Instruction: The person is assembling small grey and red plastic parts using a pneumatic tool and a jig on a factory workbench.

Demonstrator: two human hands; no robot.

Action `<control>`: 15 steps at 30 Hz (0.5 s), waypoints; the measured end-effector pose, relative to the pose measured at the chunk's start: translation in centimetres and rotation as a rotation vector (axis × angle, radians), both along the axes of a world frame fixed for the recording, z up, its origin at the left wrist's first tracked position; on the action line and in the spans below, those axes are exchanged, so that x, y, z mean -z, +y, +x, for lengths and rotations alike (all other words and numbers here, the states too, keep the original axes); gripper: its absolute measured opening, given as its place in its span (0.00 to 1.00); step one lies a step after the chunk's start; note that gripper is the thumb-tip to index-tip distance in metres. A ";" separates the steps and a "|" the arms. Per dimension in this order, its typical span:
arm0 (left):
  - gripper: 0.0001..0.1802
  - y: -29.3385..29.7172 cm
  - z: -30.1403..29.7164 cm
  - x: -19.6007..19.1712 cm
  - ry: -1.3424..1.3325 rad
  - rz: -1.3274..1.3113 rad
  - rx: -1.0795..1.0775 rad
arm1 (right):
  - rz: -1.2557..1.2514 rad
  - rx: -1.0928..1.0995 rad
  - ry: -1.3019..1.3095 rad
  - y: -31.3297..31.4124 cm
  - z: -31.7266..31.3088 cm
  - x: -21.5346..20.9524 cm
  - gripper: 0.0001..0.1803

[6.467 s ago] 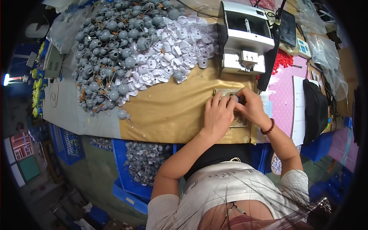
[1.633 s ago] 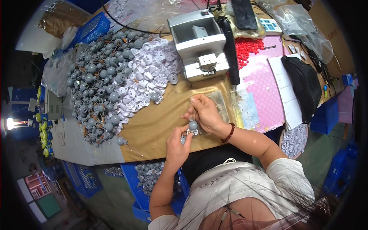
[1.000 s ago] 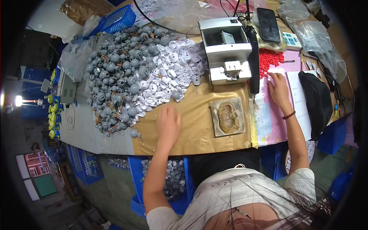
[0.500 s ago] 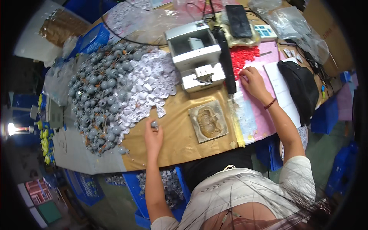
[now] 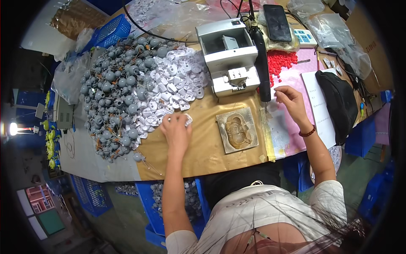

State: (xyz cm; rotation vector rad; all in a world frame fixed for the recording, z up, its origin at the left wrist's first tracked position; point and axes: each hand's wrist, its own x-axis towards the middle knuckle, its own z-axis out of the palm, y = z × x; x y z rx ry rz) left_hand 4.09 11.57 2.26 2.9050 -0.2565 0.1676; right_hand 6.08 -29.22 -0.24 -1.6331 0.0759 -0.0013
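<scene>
At the near edge of the heap of white plastic parts [image 5: 173, 84], my left hand [image 5: 176, 134] is closed, with a white plastic part [image 5: 188, 120] at its thumb side. A small dark spot shows between its fingers; whether it is a grey ball is unclear. My right hand [image 5: 292, 105] is over the pink sheet, thumb and fingertips pinched together. What they hold, if anything, is too small to tell. Beyond that hand lies a pile of small red parts [image 5: 281, 61]. A square metal mould block [image 5: 221, 134] with a rounded hollow lies between my hands.
Grey balls with thin stems [image 5: 112, 89] form a big heap at left. A white and grey machine [image 5: 228, 59] stands at centre back, beside a black cylindrical tool [image 5: 263, 72]. A black pouch [image 5: 338, 106] lies at right, a phone [image 5: 277, 23] behind.
My left hand, which held a grey ball, has moved up to the white parts. My right hand has drawn back from the red pile toward me. The view has shifted slightly.
</scene>
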 end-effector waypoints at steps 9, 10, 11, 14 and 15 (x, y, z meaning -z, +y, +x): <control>0.12 -7.5 -1.7 -0.7 0.037 -0.390 0.658 | 0.112 -0.220 0.012 4.5 -2.1 -2.2 0.07; 0.12 -7.8 -1.4 -0.4 0.051 -0.349 0.688 | 0.029 -0.251 -0.048 5.2 -2.2 -2.0 0.06; 0.12 -8.1 -1.2 -0.3 0.065 -0.309 0.717 | -0.026 -0.301 -0.067 5.5 -2.4 -2.1 0.06; 0.12 -9.1 -1.9 -1.4 0.037 -0.324 0.610 | -0.152 -0.411 -0.163 6.3 -2.8 -2.3 0.06; 0.13 -9.4 -2.0 -1.0 0.015 -0.311 0.570 | -0.191 -0.426 -0.226 6.6 -2.9 -2.2 0.07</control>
